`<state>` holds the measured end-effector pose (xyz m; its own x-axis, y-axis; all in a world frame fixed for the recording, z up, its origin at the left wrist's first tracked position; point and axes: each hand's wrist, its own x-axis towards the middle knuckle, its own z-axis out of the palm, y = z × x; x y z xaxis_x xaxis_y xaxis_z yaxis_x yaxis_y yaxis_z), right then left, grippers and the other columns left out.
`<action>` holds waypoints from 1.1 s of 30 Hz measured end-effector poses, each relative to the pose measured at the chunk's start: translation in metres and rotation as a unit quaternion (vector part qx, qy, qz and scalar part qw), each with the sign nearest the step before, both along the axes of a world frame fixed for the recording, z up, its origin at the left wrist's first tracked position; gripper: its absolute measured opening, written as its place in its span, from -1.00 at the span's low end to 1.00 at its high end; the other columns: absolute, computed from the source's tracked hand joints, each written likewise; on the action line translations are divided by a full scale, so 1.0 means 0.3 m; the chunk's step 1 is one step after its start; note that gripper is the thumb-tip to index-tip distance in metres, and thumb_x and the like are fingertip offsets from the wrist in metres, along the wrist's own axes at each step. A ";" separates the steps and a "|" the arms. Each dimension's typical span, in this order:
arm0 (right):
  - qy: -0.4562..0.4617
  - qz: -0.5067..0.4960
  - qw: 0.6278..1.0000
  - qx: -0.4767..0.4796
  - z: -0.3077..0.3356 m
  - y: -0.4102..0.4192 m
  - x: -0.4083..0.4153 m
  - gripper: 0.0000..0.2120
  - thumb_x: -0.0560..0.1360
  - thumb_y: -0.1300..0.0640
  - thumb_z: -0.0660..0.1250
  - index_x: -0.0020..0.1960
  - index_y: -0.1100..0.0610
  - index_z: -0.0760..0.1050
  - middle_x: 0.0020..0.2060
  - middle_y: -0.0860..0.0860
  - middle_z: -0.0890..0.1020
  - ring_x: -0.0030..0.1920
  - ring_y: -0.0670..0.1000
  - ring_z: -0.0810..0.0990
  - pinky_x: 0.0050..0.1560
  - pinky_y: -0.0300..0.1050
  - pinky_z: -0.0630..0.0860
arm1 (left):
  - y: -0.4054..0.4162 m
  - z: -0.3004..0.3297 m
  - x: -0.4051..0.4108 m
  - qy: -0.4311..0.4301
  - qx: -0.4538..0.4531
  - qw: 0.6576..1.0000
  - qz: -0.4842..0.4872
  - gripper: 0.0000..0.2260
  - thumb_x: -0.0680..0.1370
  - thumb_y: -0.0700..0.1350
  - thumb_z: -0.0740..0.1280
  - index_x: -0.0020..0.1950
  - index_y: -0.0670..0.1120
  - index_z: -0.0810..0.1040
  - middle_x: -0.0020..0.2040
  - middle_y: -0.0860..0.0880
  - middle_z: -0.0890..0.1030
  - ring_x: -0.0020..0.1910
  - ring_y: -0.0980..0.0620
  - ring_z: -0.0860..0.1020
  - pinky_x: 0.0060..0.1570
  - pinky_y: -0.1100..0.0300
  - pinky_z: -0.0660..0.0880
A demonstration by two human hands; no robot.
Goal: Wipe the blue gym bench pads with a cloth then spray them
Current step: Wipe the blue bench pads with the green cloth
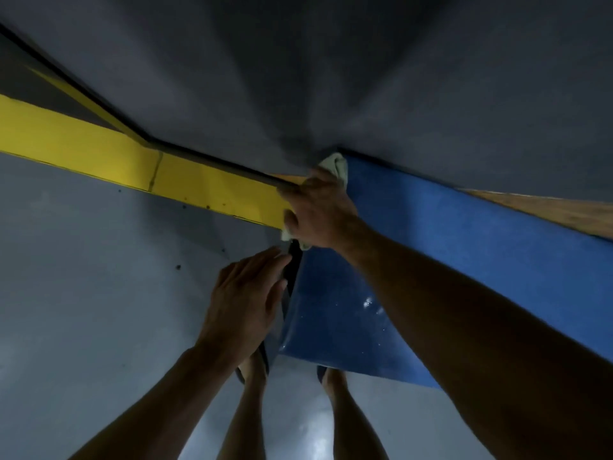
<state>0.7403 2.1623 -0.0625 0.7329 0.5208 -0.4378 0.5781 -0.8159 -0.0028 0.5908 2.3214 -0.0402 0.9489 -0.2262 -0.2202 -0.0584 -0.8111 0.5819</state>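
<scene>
Here the right hand (320,212) grips the cloth (336,166) on the blue pad (447,244), left hand (245,300) flat beside

A gym: a blue padded bench (447,260) at right of the frame, a yellow painted frame bar (99,154) at left, over grey floor (83,293).
</scene>
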 end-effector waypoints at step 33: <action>-0.063 0.036 0.994 0.084 0.000 -0.275 0.065 -0.51 0.69 -0.09 0.03 0.55 0.08 0.33 0.60 0.09 0.25 0.61 0.13 0.17 0.54 0.21 0.18 | 0.050 -0.037 0.037 0.023 -0.058 0.998 -0.022 -0.76 0.63 -0.06 0.20 0.25 -0.04 0.55 0.16 0.05 0.61 0.04 0.02 0.60 0.05 -0.01 0.52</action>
